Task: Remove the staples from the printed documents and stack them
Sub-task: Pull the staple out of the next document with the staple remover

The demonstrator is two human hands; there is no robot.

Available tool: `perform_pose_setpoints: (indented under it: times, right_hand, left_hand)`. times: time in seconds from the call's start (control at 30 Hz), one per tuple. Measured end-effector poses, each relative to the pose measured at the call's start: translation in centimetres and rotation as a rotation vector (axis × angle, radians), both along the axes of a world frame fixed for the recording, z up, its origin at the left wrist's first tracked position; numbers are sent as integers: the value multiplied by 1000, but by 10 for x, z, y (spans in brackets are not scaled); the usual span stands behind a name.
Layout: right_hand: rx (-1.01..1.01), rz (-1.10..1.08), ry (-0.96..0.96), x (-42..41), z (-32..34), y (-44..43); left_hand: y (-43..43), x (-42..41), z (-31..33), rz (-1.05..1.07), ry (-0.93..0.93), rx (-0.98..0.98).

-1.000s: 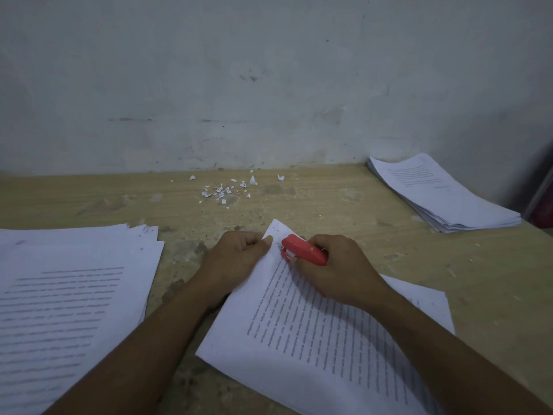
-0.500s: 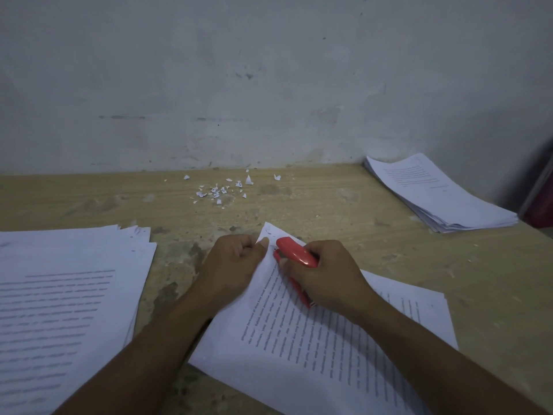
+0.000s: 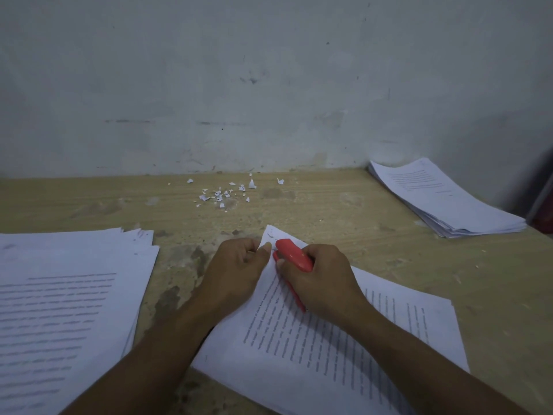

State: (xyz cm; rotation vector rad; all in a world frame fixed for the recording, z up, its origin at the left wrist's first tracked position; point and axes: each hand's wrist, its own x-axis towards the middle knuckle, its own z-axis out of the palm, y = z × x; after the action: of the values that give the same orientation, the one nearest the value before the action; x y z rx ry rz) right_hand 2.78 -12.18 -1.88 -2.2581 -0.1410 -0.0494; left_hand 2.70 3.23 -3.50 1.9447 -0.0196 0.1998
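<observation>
You were at the pulling step; your left hand pinched the far corner of the document, thumb on top and fingers curled beneath the edge, pinning it near the middle of the table; your right hand was wrapped round the red staple remover, its nose set on the page just beside your left thumb. The staple itself was too small to make out, so I could not tell whether the tool had caught it.

The next move, as I judge it, called for a firm hold on that corner while the tool levered the staple up; too sharp a pull would likely tear the paper, and the paper scraps lying by the wall suggested as much. Once the sheets were free they would go onto a pile; one stack lay at your left, just beside your forearm; another stack sat well apart at the far right; which held the finished work I could not tell.
</observation>
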Motion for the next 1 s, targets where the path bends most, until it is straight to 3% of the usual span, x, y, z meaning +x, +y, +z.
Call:
perform_pose_setpoints:
  times: [0.17, 0.33, 0.5, 0.7, 0.83, 1.0]
  right_hand:
    - [104, 17, 103, 3, 2, -2]
    - [-32, 11, 10, 0, 2, 4]
    - [32, 18, 52, 4, 4, 1]
    - [-40, 19, -11, 0, 1, 2]
    - [-73, 33, -48, -3, 2, 1]
    - [85, 34, 56, -1, 0, 0]
  left_hand:
    - [-1, 2, -4, -4, -36, 36]
    - [-4, -2, 1, 35, -47, 82]
    - [-2, 0, -1, 14, -52, 108]
    - [4, 6, 1, -26, 88, -5]
    - [-6, 6, 0, 28, 2, 75]
    - [-7, 5, -2, 83, -82, 141]
